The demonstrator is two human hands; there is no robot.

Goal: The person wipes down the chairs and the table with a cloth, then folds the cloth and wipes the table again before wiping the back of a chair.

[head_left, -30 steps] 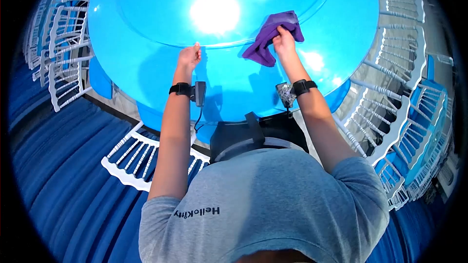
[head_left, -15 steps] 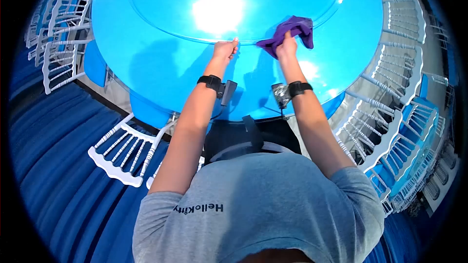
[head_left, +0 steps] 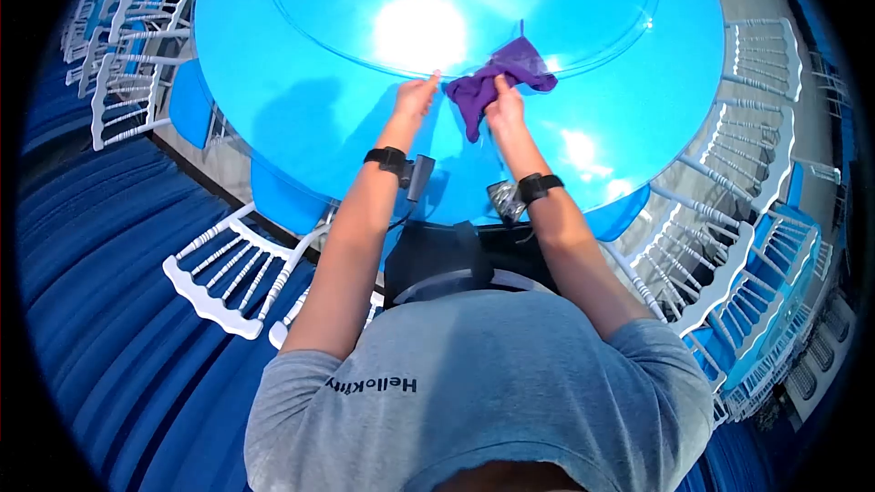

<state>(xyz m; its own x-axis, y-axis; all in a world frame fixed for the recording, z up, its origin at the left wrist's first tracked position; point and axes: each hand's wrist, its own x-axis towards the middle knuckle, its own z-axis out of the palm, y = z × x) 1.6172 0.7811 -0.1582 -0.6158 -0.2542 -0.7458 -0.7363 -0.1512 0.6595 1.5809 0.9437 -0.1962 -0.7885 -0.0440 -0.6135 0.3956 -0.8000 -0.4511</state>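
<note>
A purple cloth (head_left: 519, 62) is bunched in my right hand (head_left: 506, 109), above the near part of the round blue table (head_left: 273, 118). One corner of the cloth hangs down towards me and another points away. To the left of the cloth is my left hand (head_left: 416, 98), close to the rim of a clear round disc (head_left: 314, 47) on the tabletop. Its thumb or a finger points towards the cloth's left end, and whether it pinches the disc's rim is too small to tell.
White chairs with blue seats stand around the table, such as one at the near left (head_left: 228, 273) and one at the right (head_left: 752, 146). Blue carpet (head_left: 91, 310) covers the floor at left. Another blue table with chairs is at the far right.
My right hand has moved left and slightly nearer with the purple cloth, closer to my left hand. The cloth has changed shape. The view has shifted slightly.
</note>
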